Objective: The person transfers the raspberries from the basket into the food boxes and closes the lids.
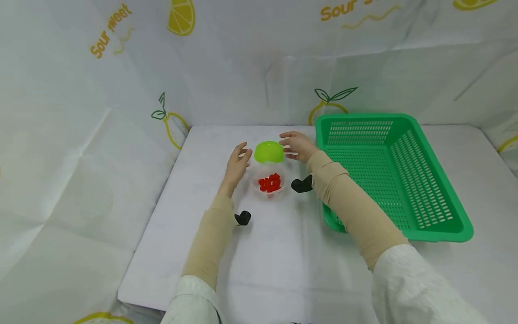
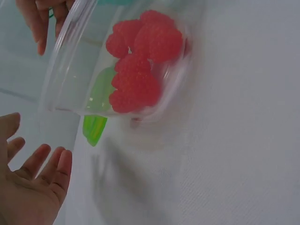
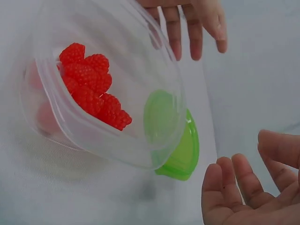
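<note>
A clear plastic container [image 1: 280,170] stands on the table with several red raspberries [image 1: 270,183] inside it. Just behind lies a bright green lid [image 1: 269,152], partly seen through the container's wall in both wrist views. To the left, my left hand [image 1: 237,164] is held apart from the container, fingers spread and relaxed, with nothing in it. My right hand [image 1: 298,146] hovers at the right of the lid, fingers loosely bent and holding nothing. In the right wrist view its palm [image 3: 262,206] shows bare.
A large green plastic basket [image 1: 435,180] sits at the right, close beside my right forearm. Dark wrist camera mounts [image 1: 243,218] stick out inward from both wrists. A printed white sheet [image 1: 243,81] covers the wall behind the table [image 1: 267,252].
</note>
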Available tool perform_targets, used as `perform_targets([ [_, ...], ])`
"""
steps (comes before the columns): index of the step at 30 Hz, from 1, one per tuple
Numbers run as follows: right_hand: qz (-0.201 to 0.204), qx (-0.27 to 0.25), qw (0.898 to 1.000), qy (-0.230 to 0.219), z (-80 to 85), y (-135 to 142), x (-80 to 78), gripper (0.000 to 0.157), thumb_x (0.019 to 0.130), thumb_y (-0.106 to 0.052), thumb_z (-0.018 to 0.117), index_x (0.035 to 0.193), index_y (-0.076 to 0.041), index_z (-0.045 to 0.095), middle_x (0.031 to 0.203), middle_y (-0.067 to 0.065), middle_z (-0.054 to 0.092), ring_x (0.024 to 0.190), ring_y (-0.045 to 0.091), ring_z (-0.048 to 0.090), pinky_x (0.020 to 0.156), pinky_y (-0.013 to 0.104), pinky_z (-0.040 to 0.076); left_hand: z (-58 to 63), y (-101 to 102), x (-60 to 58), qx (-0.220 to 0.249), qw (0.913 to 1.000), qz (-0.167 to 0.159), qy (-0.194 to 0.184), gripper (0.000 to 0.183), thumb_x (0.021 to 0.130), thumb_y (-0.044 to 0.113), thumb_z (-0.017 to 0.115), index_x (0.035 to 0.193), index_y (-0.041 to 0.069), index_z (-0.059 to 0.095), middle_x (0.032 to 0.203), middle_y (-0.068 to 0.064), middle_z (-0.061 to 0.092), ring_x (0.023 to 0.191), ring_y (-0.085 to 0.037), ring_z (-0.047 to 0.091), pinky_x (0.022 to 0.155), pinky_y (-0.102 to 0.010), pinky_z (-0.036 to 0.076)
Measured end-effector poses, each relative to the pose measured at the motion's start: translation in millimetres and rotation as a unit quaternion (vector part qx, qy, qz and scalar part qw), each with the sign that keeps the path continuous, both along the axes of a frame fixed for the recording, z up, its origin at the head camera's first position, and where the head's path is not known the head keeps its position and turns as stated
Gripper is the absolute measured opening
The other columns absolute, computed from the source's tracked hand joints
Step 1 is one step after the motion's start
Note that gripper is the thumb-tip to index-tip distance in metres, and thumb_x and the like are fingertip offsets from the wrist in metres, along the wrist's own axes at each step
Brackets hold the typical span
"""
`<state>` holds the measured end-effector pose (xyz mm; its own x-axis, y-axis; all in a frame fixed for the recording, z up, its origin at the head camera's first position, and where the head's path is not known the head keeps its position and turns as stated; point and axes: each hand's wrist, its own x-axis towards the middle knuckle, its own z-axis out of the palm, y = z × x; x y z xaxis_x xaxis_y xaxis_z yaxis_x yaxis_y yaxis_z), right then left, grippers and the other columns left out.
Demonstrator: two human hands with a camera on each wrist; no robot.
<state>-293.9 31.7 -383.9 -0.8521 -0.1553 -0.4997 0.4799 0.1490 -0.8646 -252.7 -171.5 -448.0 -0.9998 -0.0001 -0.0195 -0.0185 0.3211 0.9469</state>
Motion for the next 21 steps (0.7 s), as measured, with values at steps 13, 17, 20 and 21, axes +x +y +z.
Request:
perform_targets([
  [13, -0.093, 0.050, 0.994, 0.026, -31.6, -9, -8.5, 0.049, 0.090, 0.002, 0.042, 0.131, -0.022, 0.055, 0.140, 0.008, 0.044, 0.069, 0.015, 0.037, 0.070, 0.023, 0.043, -17.6, -2, -28.5, -0.058, 0.9967, 0.000, -0.057, 0.060, 0.088, 0.012, 0.061, 0.141, 0.029, 0.037, 0.127, -0.015, 0.051, 0.114, -0.027, 0.054, 0.088, -0.035, 0.051],
  [17, -0.136, 0.045, 0.990, 0.005, -45.9, -10, -12.8, 0.052, 0.088, 0.005, 0.043, 0.129, -0.023, 0.057, 0.146, 0.003, 0.041, 0.058, 0.014, 0.031, 0.054, 0.019, 0.035, -21.4, -2, -31.8, -0.051, 0.9966, 0.012, -0.063, 0.061, 0.088, 0.012, 0.060, 0.141, 0.029, 0.036, 0.127, -0.014, 0.052, 0.113, -0.027, 0.054, 0.091, -0.036, 0.050],
  [20, -0.150, 0.043, 0.988, -0.006, -54.6, -13, -13.9, 0.055, 0.087, 0.007, 0.043, 0.131, -0.023, 0.055, 0.149, -0.001, 0.038, 0.055, 0.013, 0.030, 0.052, 0.018, 0.031, -23.3, 0, -33.6, -0.038, 0.9968, 0.016, -0.068, 0.063, 0.087, 0.011, 0.060, 0.142, 0.028, 0.036, 0.126, -0.014, 0.053, 0.111, -0.027, 0.056, 0.091, -0.036, 0.050],
  [21, -0.156, 0.038, 0.987, -0.008, -57.4, -13, -13.9, 0.056, 0.086, 0.008, 0.043, 0.131, -0.023, 0.055, 0.149, -0.002, 0.037, 0.054, 0.012, 0.029, 0.051, 0.018, 0.030, -24.2, 1, -34.0, -0.033, 0.9970, 0.016, -0.068, 0.063, 0.087, 0.010, 0.061, 0.142, 0.028, 0.035, 0.126, -0.014, 0.053, 0.110, -0.027, 0.056, 0.091, -0.036, 0.050],
])
